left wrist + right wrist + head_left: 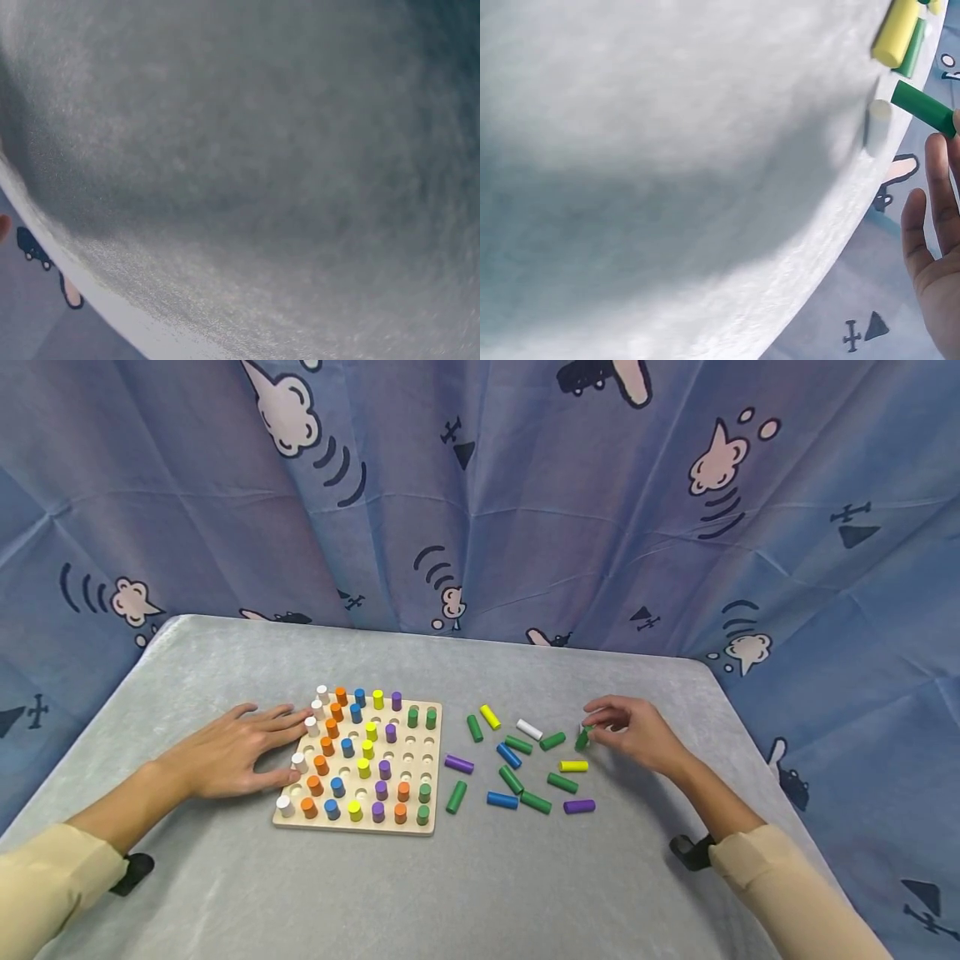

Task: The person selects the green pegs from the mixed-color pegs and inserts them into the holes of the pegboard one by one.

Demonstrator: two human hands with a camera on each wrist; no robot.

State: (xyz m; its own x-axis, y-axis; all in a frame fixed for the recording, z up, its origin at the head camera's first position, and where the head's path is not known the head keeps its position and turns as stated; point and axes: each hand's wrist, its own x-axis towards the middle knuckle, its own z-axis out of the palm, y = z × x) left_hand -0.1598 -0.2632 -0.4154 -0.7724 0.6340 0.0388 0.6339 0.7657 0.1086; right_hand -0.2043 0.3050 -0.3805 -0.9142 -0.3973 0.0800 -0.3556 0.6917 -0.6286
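A wooden pegboard (431, 760) lies on the table at left of centre, with rows of white, orange, blue, yellow, purple and green pegs standing in its holes. My left hand (228, 753) rests flat with fingers extended at the board's left edge, thumb and fingertips right by the white pegs (298, 762). To the right of the loose pegs, my right hand (637, 737) pinches a green peg (922, 106) between thumb and fingertips, tilted just over the table. Below it in the right wrist view is a white peg (878, 124). The left wrist view shows mostly blurred table surface.
Loose pegs lie scattered between the board and my right hand: several green ones (536, 802), blue ones (502, 800), yellow ones (573, 767), purple ones (579, 807) and a white one (529, 729). A patterned blue curtain (480, 510) hangs behind the grey table (480, 893).
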